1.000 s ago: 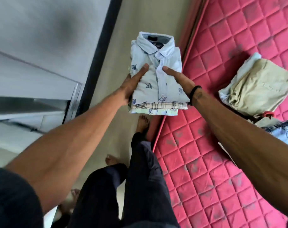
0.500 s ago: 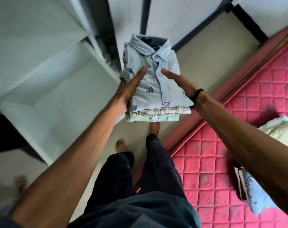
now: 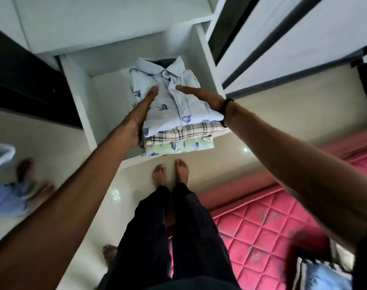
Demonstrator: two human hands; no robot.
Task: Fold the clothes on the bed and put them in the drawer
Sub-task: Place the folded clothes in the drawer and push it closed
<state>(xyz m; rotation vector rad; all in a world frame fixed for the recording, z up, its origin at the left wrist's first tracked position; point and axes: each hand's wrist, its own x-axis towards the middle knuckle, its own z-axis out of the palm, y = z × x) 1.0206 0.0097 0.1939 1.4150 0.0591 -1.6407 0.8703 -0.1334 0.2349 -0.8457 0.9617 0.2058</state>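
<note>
Stack of folded shirts [image 3: 174, 114] was held over the open white drawer [image 3: 107, 105], w/ its near end past the drawer's front edge; 0.5 s before it hung over bare floor beside the wardrobe, so it had moved forward and the view had swung to face the drawer head-on. Top was a pale blue printed shirt [image 3: 170, 97], collar pointing to the drawer's back; under it a plaid shirt [image 3: 191, 131], then a light green printed one [image 3: 178, 146]. Left hand [image 3: 139, 120] gripped the stack's left side, thumb on top, fingers curled under; right hand [image 3: 203, 96] gripped the right side, thumb across the placket, rest of fingers hidden below; black band [image 3: 227, 107] on right wrist; grips same as before. Cannot tell if the stack touched the drawer floor.

Around: white wardrobe panels [image 3: 283, 38] w/ dark trim to the right of the drawer; dark cabinet front [image 3: 27, 84] to the left. Person's bare feet [image 3: 170, 172] stood on pale tile floor [image 3: 283, 114] just before the drawer, dark trousers [image 3: 178, 237] below. Pink quilted mattress [image 3: 272, 222] at lower right, far less of it in view than earlier; blurred blue garment [image 3: 322, 277] on it at the corner. Blurred blue cloth [image 3: 6, 195] and another person's foot [image 3: 25, 168] at left edge. Nothing lay between stack and drawer.
</note>
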